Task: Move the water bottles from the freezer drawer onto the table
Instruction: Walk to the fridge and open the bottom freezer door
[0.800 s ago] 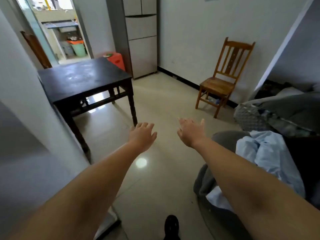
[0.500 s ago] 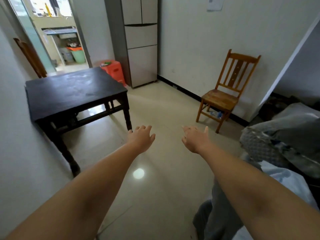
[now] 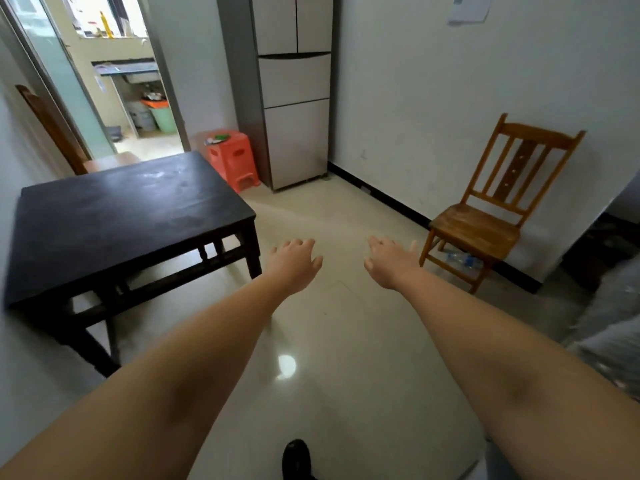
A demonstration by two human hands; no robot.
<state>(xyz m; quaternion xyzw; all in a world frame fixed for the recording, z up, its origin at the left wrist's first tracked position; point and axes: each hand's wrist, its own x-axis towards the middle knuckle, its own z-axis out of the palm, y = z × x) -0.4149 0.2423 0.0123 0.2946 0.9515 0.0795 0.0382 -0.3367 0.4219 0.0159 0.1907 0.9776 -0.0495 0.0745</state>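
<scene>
A tall grey fridge (image 3: pixel 294 98) stands in the far corner, its doors and its lower freezer drawers (image 3: pixel 298 143) all closed. No bottles from the freezer are visible. A dark wooden table (image 3: pixel 117 216) stands at the left against the wall, its top bare. Both my arms stretch forward over the floor. My left hand (image 3: pixel 292 263) and my right hand (image 3: pixel 389 261) hang palm down with relaxed fingers, holding nothing, well short of the fridge.
An orange plastic stool (image 3: pixel 233 159) stands between the table and the fridge. A wooden chair (image 3: pixel 485 216) sits by the right wall with a plastic bottle (image 3: pixel 462 259) lying under it. Glossy tiled floor (image 3: pixel 329 220) leads to the fridge. My dark shoe (image 3: pixel 296 459) shows below. Grey fabric (image 3: pixel 609 341) lies at right.
The view has advanced into the room and tilted up: the table, fridge and chair are nearer, and the sofa with clothes has slid off to the right. Both hands stay open.
</scene>
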